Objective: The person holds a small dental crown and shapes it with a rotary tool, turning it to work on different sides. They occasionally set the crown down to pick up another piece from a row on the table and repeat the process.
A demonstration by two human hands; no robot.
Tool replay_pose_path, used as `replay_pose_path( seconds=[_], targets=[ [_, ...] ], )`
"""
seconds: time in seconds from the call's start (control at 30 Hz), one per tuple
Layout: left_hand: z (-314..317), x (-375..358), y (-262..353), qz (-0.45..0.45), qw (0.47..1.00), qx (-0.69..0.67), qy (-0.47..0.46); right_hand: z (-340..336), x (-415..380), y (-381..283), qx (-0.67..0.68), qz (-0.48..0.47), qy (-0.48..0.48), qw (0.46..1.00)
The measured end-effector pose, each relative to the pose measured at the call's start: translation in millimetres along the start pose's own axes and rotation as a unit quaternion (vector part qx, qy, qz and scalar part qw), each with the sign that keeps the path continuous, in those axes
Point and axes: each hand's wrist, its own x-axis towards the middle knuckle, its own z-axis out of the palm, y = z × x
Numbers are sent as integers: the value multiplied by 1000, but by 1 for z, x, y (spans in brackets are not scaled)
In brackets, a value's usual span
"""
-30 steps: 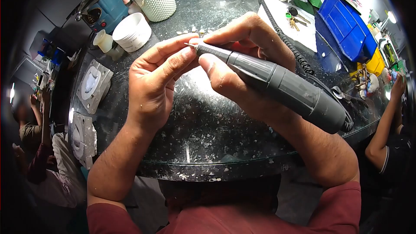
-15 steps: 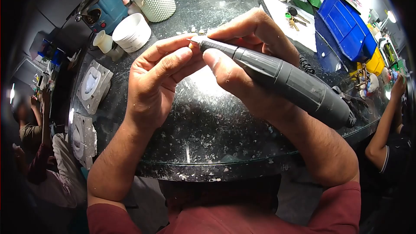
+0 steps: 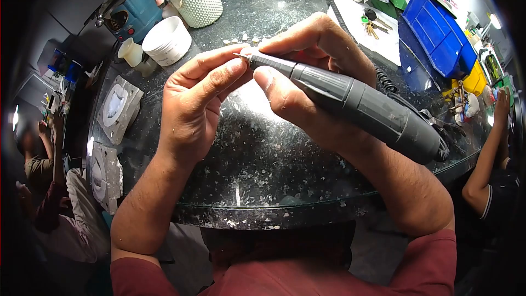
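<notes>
My right hand (image 3: 307, 85) is wrapped round a dark grey rotary handpiece (image 3: 361, 101), its thin metal bit (image 3: 239, 54) pointing left. Between the thumb and forefinger of my left hand (image 3: 194, 90) is a small whitish tooth-like piece (image 3: 249, 50), mostly hidden by the fingertips. The bit lies right at that piece, and the fingers of both hands meet there, above the dark speckled tabletop (image 3: 257, 170). Just beyond the fingertips, several small tooth-like pieces (image 3: 244, 38) sit in a row on the table.
At the left stand a white tub (image 3: 167, 41), a basket (image 3: 205, 5) of tools and a blue machine (image 3: 134, 13). Two plaster-filled metal flasks (image 3: 118, 109) lie at the left edge. Keys (image 3: 370, 26) rest on paper near a blue bin (image 3: 438, 33). Other people sit at both sides.
The handpiece tip and my right hand have shifted slightly left and down. My left fingers have turned the small piece a little, so its yellowish end no longer shows.
</notes>
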Motion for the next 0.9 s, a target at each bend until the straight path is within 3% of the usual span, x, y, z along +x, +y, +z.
replay_pose_path(
  seconds=[0.47,0.9],
  targets=[
    [1,1,1,27,998,44,29,0,-2,1,31,9,-33,999],
    [-6,2,3,-21,998,-64,-11,0,-1,-3,0,20,-4,1000]
  ],
)
